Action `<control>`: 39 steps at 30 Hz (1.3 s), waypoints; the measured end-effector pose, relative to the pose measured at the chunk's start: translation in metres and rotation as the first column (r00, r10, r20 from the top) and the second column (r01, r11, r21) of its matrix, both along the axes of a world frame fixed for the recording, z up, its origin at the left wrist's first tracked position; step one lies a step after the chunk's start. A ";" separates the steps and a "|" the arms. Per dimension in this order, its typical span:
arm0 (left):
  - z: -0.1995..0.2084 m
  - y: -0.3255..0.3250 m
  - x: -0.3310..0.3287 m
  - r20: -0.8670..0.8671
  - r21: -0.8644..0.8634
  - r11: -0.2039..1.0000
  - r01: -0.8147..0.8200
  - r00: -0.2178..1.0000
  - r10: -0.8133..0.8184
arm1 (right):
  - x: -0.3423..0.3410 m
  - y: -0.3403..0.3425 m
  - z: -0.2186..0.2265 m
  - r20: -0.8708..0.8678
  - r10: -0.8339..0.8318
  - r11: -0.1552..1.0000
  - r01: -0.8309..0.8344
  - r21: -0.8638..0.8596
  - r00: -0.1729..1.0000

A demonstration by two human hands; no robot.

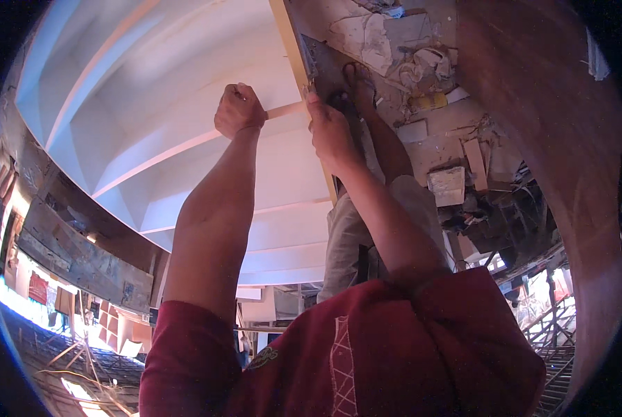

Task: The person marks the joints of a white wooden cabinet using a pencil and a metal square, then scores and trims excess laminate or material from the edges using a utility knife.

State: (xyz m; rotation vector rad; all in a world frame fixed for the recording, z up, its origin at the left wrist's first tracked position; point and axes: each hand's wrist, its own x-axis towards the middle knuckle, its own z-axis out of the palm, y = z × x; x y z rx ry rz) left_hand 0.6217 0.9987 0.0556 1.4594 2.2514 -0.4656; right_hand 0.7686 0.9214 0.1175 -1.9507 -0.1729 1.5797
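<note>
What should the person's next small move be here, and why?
Perhaps bring the left hand to the long yellow-tan edge strip: the right hand is at that strip, while the left, closed in a fist, appears over the white, divided cabinet.

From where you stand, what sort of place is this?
Probably a carpentry workshop: a large white partitioned cabinet is close by, board scraps litter the ground, and a compartmented shelf shows at lower left.

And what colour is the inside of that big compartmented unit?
The unit's inside is white, as the head view shows best.
</note>
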 end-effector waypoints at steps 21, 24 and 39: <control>0.000 -0.003 0.003 0.065 0.081 0.997 0.009 0.998 -0.015 | 0.011 0.074 -0.014 0.031 0.053 0.996 -0.051 -0.071 0.998; 0.004 0.000 -0.006 0.036 0.044 0.999 -0.017 0.999 0.016 | 0.004 0.076 -0.001 0.043 0.070 0.997 -0.068 -0.040 0.997; 0.003 0.002 -0.005 0.069 0.057 0.998 0.022 0.997 -0.026 | 0.017 0.121 -0.017 0.094 0.149 0.984 -0.137 -0.115 0.984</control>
